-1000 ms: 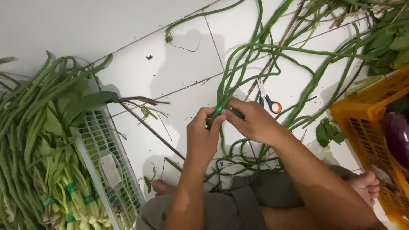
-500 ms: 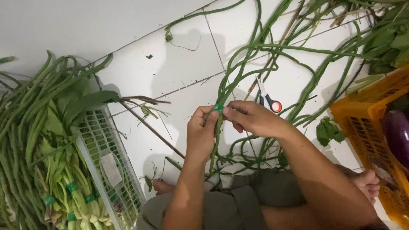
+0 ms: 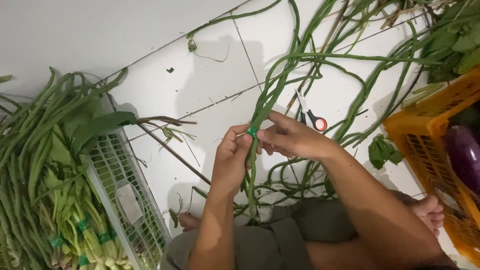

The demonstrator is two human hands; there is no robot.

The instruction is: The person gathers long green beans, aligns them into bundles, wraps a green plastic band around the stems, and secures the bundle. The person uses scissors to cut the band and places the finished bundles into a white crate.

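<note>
Carefully now: your left hand [image 3: 231, 160] grips the long beans [image 3: 260, 112] and your right hand [image 3: 292, 137] pinches the green band [image 3: 252, 132]; keep them bunched tight

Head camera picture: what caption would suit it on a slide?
Two hands wrap green tape around a bunch of long beans.

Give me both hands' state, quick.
Left hand: closed on the long bean bunch.
Right hand: pinching the green band on that bunch.
</note>
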